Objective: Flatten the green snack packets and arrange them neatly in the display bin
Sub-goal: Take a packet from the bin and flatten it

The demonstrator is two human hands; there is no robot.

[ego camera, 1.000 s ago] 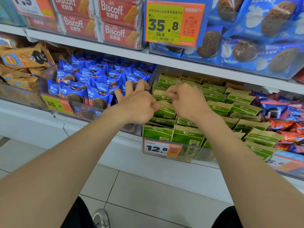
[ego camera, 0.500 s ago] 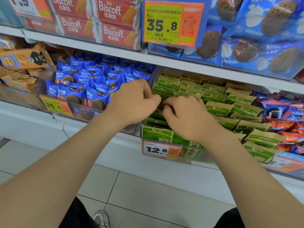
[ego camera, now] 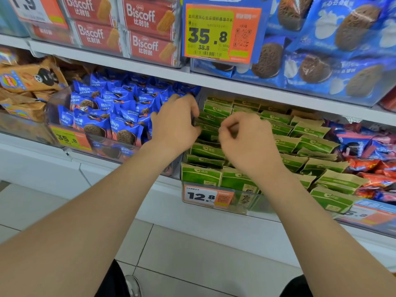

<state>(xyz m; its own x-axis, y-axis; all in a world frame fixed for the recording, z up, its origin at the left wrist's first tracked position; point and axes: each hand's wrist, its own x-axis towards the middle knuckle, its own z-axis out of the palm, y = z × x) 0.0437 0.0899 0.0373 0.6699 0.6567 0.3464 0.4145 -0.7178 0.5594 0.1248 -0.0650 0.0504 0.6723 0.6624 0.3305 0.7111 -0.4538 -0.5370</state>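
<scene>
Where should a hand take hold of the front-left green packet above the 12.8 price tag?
Pinch the brown top edge of the front-left green packet from above: it stands upright behind the clear bin front, so only its top is free.

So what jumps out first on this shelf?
The person's left hand and right hand, both curled, reach among the green snack packets in the clear display bin. Above them hangs a big yellow-and-orange 35.8 price tag, with red Biscoff packs to its left. Blue cookie packets fill the neighbouring bin.
</scene>
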